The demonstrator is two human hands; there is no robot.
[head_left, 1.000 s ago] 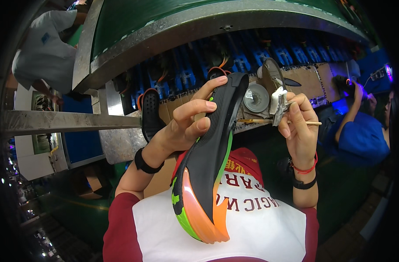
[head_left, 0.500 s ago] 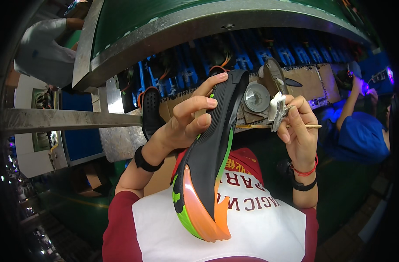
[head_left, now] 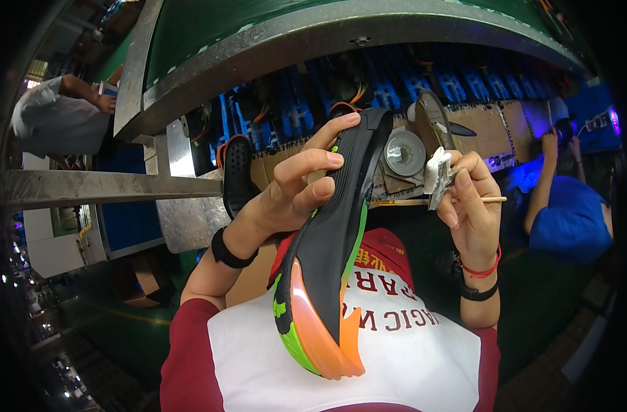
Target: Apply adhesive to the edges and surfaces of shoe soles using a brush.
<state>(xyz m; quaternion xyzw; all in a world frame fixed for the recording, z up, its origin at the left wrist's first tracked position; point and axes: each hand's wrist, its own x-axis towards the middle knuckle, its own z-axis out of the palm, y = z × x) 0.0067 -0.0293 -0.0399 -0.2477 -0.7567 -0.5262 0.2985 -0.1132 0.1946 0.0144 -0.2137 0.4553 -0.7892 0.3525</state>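
Note:
My left hand (head_left: 286, 182) grips a black, orange and green shoe sole (head_left: 327, 254) by its far half, fingers over its ridged edge. The sole stands tilted, its orange end toward my chest. To its right, my right hand (head_left: 474, 196) pinches a crumpled white and grey cloth (head_left: 439, 172). A thin brush with a pale wooden handle (head_left: 493, 199) also sits in that hand, its tip pointing left to the sole's edge; whether it touches cannot be made out. Just beyond, a small round grey bowl (head_left: 404, 152) rests on the bench.
A dark shoe sole (head_left: 435, 120) lies behind the bowl, and a black perforated piece (head_left: 239, 175) lies left. A metal rail (head_left: 114, 189) and a metal-edged green shelf (head_left: 354, 44) border the space. Blue racks (head_left: 293, 113) stand behind. People in grey (head_left: 59, 120) and blue (head_left: 571, 220) are nearby.
My hands and the sole have barely shifted. The cloth is turned slightly. The person in grey at the left has moved, with an arm now showing; the person in blue has raised their arms.

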